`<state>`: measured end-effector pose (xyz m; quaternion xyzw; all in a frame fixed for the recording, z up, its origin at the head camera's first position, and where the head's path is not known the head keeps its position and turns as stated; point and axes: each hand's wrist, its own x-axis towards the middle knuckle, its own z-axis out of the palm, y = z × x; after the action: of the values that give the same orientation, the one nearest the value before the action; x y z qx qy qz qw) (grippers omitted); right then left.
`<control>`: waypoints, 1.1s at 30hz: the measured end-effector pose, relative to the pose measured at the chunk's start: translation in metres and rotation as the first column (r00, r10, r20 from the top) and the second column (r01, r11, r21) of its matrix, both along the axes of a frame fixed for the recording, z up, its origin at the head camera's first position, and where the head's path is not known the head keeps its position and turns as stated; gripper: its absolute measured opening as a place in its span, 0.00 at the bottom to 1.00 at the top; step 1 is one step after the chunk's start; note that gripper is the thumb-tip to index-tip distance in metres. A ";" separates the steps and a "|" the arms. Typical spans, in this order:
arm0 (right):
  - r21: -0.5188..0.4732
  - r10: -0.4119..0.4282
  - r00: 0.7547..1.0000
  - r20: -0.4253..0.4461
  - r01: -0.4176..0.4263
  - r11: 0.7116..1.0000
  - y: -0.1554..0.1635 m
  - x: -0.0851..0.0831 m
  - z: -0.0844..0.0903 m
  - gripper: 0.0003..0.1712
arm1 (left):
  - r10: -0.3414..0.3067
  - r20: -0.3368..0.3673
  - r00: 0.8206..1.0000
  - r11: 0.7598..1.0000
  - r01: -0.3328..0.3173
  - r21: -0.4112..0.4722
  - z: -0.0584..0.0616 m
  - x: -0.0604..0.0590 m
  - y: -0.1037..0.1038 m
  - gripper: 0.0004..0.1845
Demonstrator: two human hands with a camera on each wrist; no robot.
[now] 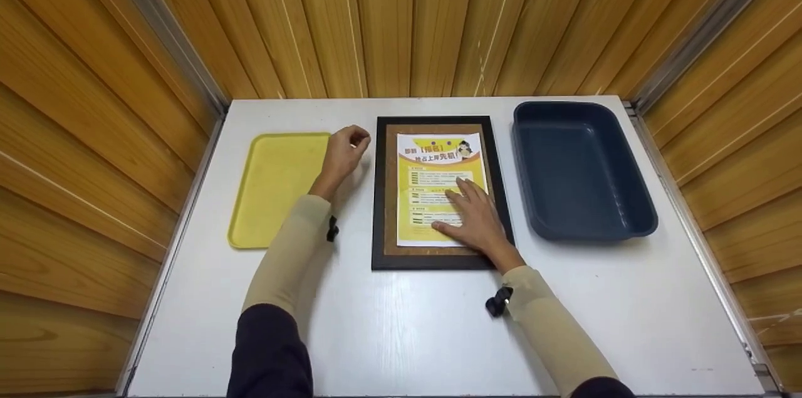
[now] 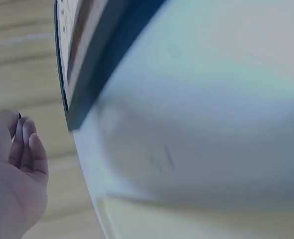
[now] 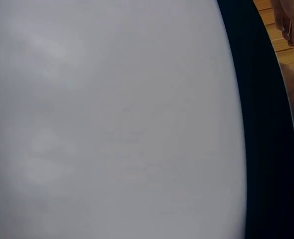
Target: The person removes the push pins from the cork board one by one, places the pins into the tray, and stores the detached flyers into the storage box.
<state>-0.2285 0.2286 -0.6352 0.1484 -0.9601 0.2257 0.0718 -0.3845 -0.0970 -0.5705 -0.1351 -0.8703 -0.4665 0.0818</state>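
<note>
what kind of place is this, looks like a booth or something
Probably a small staged work booth, not a home: a white table walled on three sides by wood panelling, with a yellow tray, a framed corkboard holding a flyer, and a dark bin laid out in a row.

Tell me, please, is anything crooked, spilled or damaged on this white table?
Nothing stands out. The yellow flyer lies straight inside the dark frame, under the flat right hand. The yellow tray and the blue tub sit squarely on either side.
</note>
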 end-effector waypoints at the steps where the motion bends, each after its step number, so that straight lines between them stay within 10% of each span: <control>1: 0.000 0.000 1.000 0.003 0.000 1.000 0.000 0.000 0.000 0.54 | 0.010 0.011 1.000 1.000 -0.010 0.001 0.000 0.002 -0.009 0.07; 13: 0.029 0.003 1.000 0.024 -0.003 1.000 -0.002 -0.001 0.000 0.55 | 0.224 0.122 0.967 0.972 -0.213 -0.102 -0.025 0.022 -0.089 0.09; 33: 0.023 -0.004 1.000 0.006 0.004 1.000 -0.001 -0.001 -0.001 0.55 | 0.251 0.159 0.955 0.963 -0.230 -0.138 -0.038 0.030 -0.094 0.12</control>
<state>-0.2292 0.2275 -0.6358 0.1467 -0.9632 0.2149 0.0678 -0.3541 -0.1906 -0.6081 0.0090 -0.9101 -0.4110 0.0532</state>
